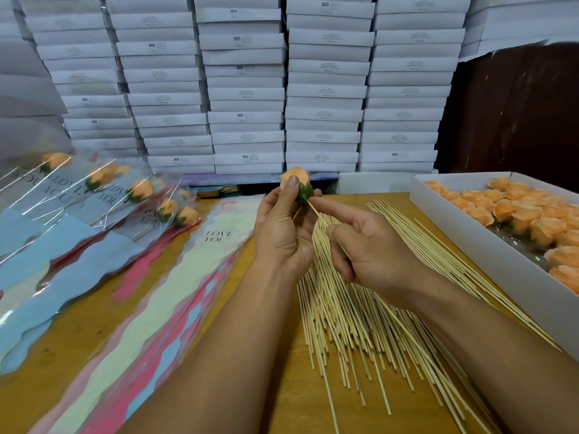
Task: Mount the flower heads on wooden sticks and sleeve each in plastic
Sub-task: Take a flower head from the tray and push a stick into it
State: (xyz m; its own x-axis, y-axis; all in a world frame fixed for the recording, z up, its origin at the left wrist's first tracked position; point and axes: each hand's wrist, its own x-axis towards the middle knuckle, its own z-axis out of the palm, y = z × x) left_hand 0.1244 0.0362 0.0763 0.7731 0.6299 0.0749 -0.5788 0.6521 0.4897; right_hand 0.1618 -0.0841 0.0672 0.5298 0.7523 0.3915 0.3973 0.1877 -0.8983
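Note:
My left hand (283,233) holds an orange flower head (296,178) with a green base, thumb on the petals. My right hand (366,249) grips a wooden stick (317,213) whose tip touches the green base; the index finger points along it. Under both hands lies a pile of loose sticks (360,311) on the wooden table (53,368). A white box (488,242) at right holds several orange flower heads (517,214). Empty plastic sleeves (175,277) printed "LOVE YOU" lie left of centre. Finished sleeved flowers (138,191) rest at far left.
Stacks of flat white boxes (247,89) form a wall behind the table. A dark brown panel (517,114) stands at the back right. Blue-backed sleeves (62,277) spread over the table's left side.

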